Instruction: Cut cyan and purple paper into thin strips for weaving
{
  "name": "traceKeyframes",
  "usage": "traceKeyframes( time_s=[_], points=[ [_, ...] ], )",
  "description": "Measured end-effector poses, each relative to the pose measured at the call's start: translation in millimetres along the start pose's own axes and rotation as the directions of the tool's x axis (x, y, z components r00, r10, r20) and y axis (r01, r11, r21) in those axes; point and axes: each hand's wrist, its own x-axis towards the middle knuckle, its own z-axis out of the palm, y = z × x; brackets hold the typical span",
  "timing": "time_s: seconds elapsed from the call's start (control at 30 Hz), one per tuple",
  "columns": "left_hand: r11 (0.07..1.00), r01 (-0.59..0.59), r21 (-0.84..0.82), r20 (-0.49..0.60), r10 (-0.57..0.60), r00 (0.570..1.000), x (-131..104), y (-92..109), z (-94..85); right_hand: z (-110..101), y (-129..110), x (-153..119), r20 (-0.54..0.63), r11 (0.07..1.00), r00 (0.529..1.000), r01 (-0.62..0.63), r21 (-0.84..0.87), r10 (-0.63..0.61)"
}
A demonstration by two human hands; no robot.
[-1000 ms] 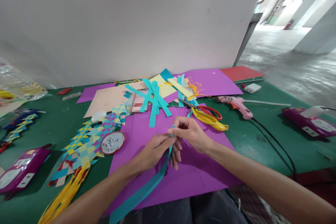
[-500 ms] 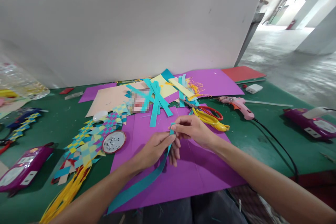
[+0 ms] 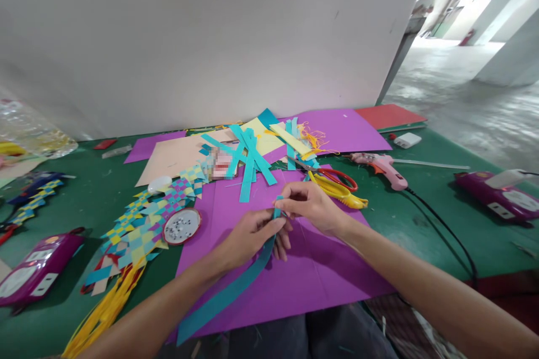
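Observation:
Over a large purple paper sheet [image 3: 311, 286], both hands meet at one end of a long teal paper strip [image 3: 231, 303]. My left hand [image 3: 259, 235] is closed, its thumb pressing the strip near that end. My right hand [image 3: 309, 205] pinches the strip's tip between thumb and fingers. The rest of the strip curves down to the lower left, past the sheet's front edge. Just beyond my right hand lie red-handled scissors [image 3: 343, 176] and a yellow-handled tool [image 3: 337, 190].
Several loose teal strips [image 3: 248, 162] lie ahead. At left are woven paper pieces [image 3: 147, 219], a round dish of small beads [image 3: 182, 226] and yellow tassels [image 3: 109, 314]. A pink glue gun [image 3: 385, 168] and purple power strip [image 3: 497, 196] stand right. A white board [image 3: 202, 50] closes off the back.
Both hands stay together at the strip's end with only slight finger movement. The strip's hanging part has shifted a little and shows broader near my left hand.

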Motion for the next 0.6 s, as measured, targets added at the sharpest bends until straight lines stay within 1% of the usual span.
traceKeyframes(
  time_s=[0.1,0.2,0.33,0.47,0.53,0.6],
  points=[
    [1.0,-0.004,0.011,0.011,0.004,1.0,0.9,-1.7,-0.7,-3.4,1.8,1.5,-0.061,1.0,0.998,-0.017,0.014,0.017],
    [1.0,-0.001,-0.005,0.025,0.001,1.0,1.0,-3.1,-0.7,-5.4,0.7,2.2,-0.077,0.998,0.995,-0.058,0.037,0.061],
    [1.0,0.0,-0.021,0.027,0.0,1.0,-0.6,-2.6,-0.4,-6.8,-2.4,1.5,-0.023,0.991,0.992,-0.126,0.036,0.127],
    [0.999,-0.004,-0.031,0.011,0.004,1.0,-1.6,-1.0,-0.4,-7.6,-1.6,0.1,0.079,0.992,0.99,-0.117,-0.053,0.121],
    [0.999,-0.004,-0.035,0.017,0.005,1.0,-1.5,-0.8,-0.7,-7.1,-0.3,-0.3,0.094,0.992,0.989,-0.108,-0.061,0.113],
    [0.999,-0.002,-0.038,0.028,0.003,1.0,-1.3,-1.3,-1.0,-5.9,0.7,-0.5,0.083,0.993,0.99,-0.108,-0.045,0.111]
  ],
)
